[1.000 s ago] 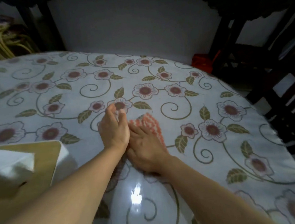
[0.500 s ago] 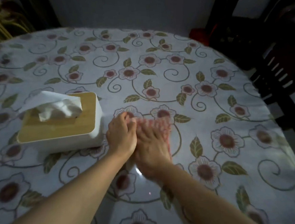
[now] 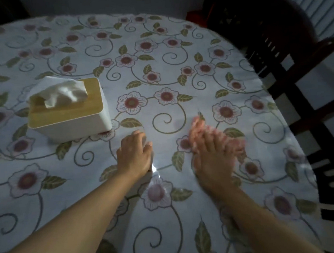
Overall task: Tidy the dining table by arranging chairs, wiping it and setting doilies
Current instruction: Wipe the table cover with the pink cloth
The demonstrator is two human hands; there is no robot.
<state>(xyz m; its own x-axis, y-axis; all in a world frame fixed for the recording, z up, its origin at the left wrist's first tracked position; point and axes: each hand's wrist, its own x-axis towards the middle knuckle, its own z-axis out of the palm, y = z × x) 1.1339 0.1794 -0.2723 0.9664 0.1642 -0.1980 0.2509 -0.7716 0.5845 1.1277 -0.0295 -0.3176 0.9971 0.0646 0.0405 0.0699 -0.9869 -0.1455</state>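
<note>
Both hands are seen palm-down on the worktop (image 3: 237, 65), which is covered by a glossy floral cloth. The left hand (image 3: 134, 155) is laid flat with fingers loosely curled together, nothing held under it as far as can be told. The right hand (image 3: 210, 155) is spread and pressed onto a pink-orange cloth (image 3: 234, 144); the cloth is pinned between palm and worktop, with its edges visible beyond the fingertips and to the right of the hand. This hand and the cloth are motion-blurred, so the exact finger position cannot be told. The two hands are apart, with a bare strip of worktop between them. A white tissue box (image 3: 69, 112) with a wooden lid is placed up-left of the left hand, near but not touching. Dark wooden chairs (image 3: 287, 43) are seen beside the worktop's right edge.
</note>
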